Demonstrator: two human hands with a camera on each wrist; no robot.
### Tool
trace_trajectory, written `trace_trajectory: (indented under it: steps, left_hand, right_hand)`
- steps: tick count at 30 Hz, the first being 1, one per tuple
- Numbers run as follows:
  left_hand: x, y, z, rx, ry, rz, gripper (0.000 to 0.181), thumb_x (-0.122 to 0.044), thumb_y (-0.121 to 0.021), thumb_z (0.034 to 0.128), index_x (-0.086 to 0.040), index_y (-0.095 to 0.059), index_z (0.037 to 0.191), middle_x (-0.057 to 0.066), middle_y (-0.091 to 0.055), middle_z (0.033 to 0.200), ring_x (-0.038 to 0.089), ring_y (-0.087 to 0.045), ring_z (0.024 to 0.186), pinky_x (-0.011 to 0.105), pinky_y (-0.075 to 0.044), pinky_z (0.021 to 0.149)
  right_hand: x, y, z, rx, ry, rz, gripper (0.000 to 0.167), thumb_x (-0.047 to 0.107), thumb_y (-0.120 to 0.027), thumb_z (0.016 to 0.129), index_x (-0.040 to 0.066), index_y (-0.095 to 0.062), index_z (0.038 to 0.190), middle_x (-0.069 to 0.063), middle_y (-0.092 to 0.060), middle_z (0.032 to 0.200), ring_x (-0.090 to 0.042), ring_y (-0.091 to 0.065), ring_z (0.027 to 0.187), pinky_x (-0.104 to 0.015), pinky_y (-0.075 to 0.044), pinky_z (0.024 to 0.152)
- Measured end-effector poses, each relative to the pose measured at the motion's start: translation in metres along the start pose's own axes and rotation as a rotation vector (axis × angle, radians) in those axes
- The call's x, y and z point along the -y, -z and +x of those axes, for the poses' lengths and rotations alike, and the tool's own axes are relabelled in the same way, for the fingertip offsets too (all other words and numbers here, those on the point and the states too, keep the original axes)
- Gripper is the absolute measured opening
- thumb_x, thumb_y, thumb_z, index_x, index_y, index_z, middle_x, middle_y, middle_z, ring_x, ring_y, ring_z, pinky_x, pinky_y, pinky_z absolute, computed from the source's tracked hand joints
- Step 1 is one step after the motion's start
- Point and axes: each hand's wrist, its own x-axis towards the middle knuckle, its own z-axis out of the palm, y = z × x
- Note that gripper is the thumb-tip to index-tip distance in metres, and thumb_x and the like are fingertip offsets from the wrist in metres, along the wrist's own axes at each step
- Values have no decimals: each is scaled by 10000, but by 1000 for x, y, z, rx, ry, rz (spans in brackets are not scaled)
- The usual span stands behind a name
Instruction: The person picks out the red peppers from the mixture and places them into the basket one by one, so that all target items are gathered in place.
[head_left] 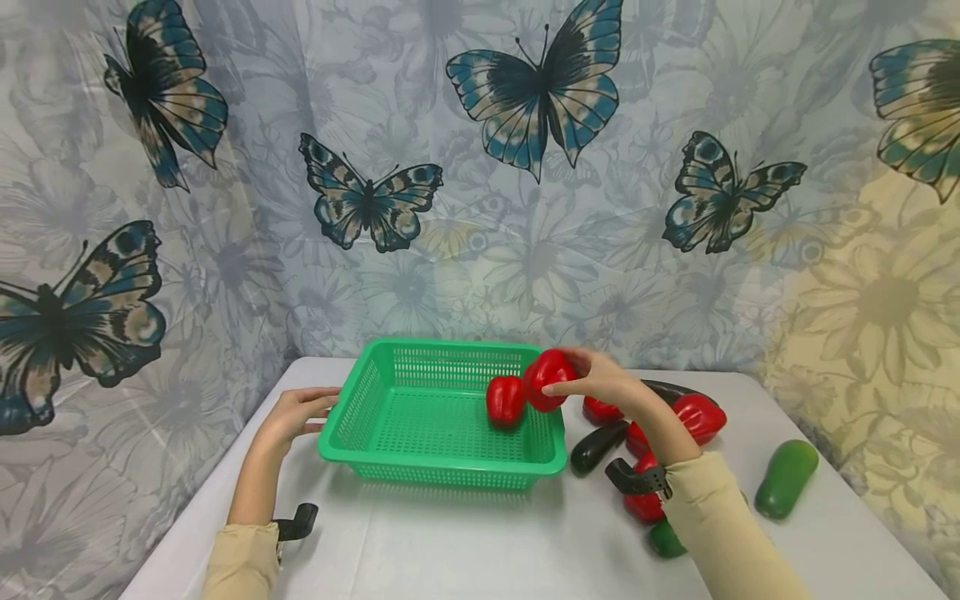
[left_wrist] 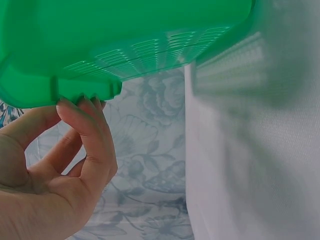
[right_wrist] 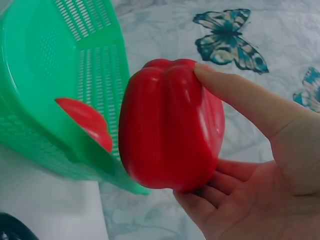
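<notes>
My right hand (head_left: 603,382) (right_wrist: 270,165) holds a red bell pepper (head_left: 547,381) (right_wrist: 167,127) between thumb and fingers, above the right rim of the green basket (head_left: 442,457) (left_wrist: 150,20) (right_wrist: 30,90). Inside the basket, near its right end, lies another red pepper (head_left: 506,402) (right_wrist: 90,122). At the opposite end, my left hand (head_left: 296,412) (left_wrist: 75,155) pinches the basket's left rim, its thumb and bent fingertips meeting the edge in the left wrist view.
Right of the basket on the white table (head_left: 450,542) are a dark eggplant (head_left: 597,448), a second one (head_left: 667,390) behind, and several red peppers (head_left: 699,418). A green vegetable (head_left: 786,479) lies farther right, another (head_left: 665,540) by the right forearm. Butterfly-patterned cloth (head_left: 480,283) stands behind.
</notes>
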Motion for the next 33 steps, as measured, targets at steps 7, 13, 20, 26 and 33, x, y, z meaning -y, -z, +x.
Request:
trace_trajectory:
  steps: [7, 13, 20, 26, 33]
  left_hand:
    - [2, 0, 2, 2, -6, -5, 510, -292, -585, 985, 26, -525, 1379, 254, -525, 1382, 160, -625, 995, 334, -598, 853]
    - [4, 0, 4, 6, -4, 0, 523, -303, -577, 987, 28, -514, 1387, 265, -505, 1404, 224, -623, 1063, 344, -598, 848]
    - [4, 0, 4, 6, -1, -4, 518, -300, -584, 985, 21, -518, 1386, 254, -511, 1399, 173, -622, 1014, 327, -600, 846]
    - [2, 0, 3, 7, 0, -5, 522, -304, -589, 982, 21, -521, 1384, 240, -518, 1385, 137, -610, 980, 310, -598, 846]
    - [2, 1, 2, 14, -4, -2, 521, -296, -576, 990, 20, -505, 1398, 248, -489, 1413, 145, -611, 1004, 310, -595, 858]
  right_hand:
    - [5, -6, 1, 35, -14, -18, 943, 458, -768, 802, 110, -285, 1535, -161, -479, 1463, -344, -436, 1343, -553, -433, 1077]
    - [8, -9, 3, 66, -4, -44, 922, 443, -768, 806, 107, -302, 1527, -155, -479, 1460, -345, -426, 1343, -553, -446, 1060]
    - [10, -13, 8, 92, 19, -49, 890, 425, -781, 799, 86, -350, 1501, -158, -472, 1471, -347, -424, 1347, -556, -446, 1061]
    - [14, -17, 13, 133, 22, -50, 885, 403, -784, 804, 46, -357, 1491, -163, -481, 1467, -341, -439, 1338, -535, -454, 1067]
    - [17, -18, 18, 195, 18, -93, 836, 402, -778, 811, 45, -399, 1465, -154, -520, 1421, -324, -472, 1300, -514, -483, 1037]
